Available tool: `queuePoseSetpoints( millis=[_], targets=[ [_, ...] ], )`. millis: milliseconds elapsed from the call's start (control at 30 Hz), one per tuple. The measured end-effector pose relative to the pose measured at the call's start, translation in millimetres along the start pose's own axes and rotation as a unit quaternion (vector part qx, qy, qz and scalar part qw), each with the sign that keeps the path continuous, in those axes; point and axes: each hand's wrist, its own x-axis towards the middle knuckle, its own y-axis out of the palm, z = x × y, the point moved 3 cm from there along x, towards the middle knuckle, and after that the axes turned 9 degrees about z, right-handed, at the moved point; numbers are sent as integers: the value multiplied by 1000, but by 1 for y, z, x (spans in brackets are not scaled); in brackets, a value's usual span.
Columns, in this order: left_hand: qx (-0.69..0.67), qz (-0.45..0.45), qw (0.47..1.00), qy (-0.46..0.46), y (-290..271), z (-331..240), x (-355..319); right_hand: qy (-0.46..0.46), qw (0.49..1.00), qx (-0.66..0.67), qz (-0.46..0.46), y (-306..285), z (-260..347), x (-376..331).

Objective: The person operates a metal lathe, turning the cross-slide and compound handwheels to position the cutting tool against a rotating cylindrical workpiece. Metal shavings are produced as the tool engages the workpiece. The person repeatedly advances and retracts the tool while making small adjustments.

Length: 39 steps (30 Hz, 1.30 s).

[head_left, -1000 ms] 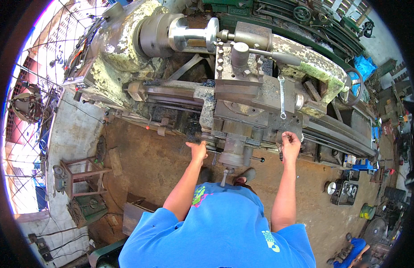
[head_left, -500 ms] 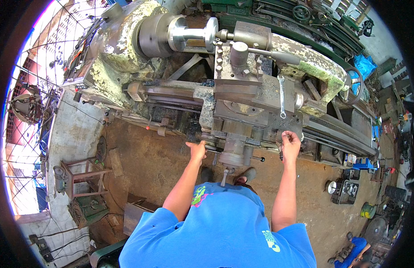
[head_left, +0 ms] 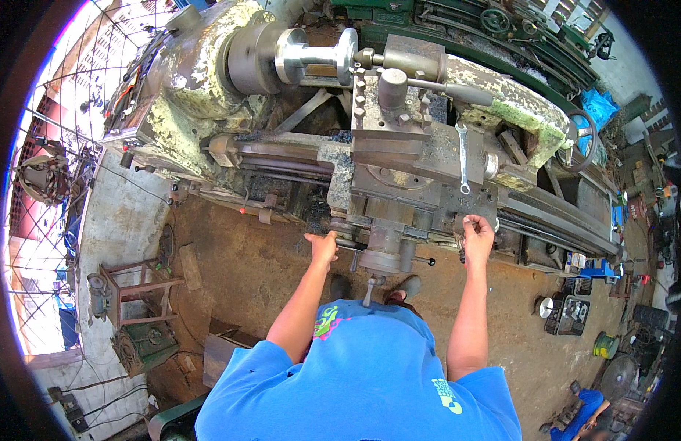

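Observation:
In front of me stands a large worn lathe [head_left: 186, 95]. Its chuck [head_left: 252, 59] holds a shiny flanged metal workpiece [head_left: 318, 56], with the tailstock centre [head_left: 366, 57] at the workpiece's right end. The tool post [head_left: 392, 92] sits on the carriage beside the workpiece. My left hand [head_left: 325, 248] is at the carriage's left side, its fingers closed round a handwheel rim [head_left: 348, 243] and its thumb pointing left. At the apron's right side my right hand [head_left: 478, 237] grips a small dark handle [head_left: 461, 253], mostly hidden by the fingers. A combination spanner [head_left: 463, 160] lies on the carriage above my right hand.
Behind is a second, green lathe [head_left: 495, 29]. A wooden stand [head_left: 142, 287] is on the floor at left. To the right are a crate of parts [head_left: 572, 314] and a white round container [head_left: 544, 306]. A person in blue [head_left: 586, 411] is low at the bottom right.
Both hands keep their places and grips. The carriage and the workpiece show no visible shift.

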Motion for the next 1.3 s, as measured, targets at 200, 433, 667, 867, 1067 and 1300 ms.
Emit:
queuePoseSetpoints(
  millis=[200,433,667,867,1067,1300],
  targets=[
    [-1,14,1000,-9,-2,3,4,-32,999,-27,11,-3,-11,7],
    [1,17,1000,-16,-4,3,7,-36,999,-29,7,-4,-15,9],
    [3,16,1000,-20,-6,3,8,0,1000,-21,-5,-2,-7,3],
    [10,20,999,-29,-8,4,12,8,1000,2,3,0,-1,1],
    [7,19,999,-28,-8,2,9,8,1000,-3,-5,0,-1,1],
    [-7,12,1000,-19,-9,3,11,-19,1000,-16,-2,-1,-5,4]
  ],
)
